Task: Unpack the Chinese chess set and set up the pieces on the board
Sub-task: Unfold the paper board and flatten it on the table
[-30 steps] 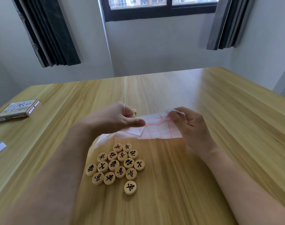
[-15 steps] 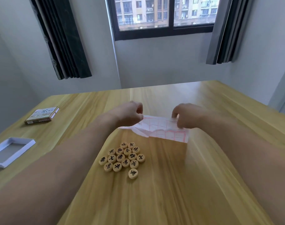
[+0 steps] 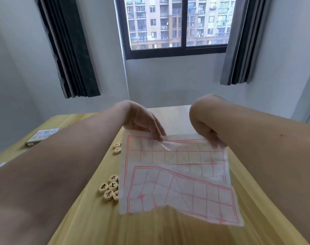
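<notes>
Paper board (image 3: 177, 183) hangs mid-frame over the piece cluster (image 3: 109, 187), my left hand (image 3: 143, 123) and right hand (image 3: 206, 128) apparently pinching its top edge; pull corners apart evenly, lower flat beside pieces.

Seven chess pieces (image 3: 109, 187) visible, one paper board (image 3: 177, 174), one box (image 3: 42, 136).

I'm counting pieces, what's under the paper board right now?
The paper board hangs from both hands over the pieces. A few poke out at its left edge; any beneath it are covered and cannot be counted.
</notes>
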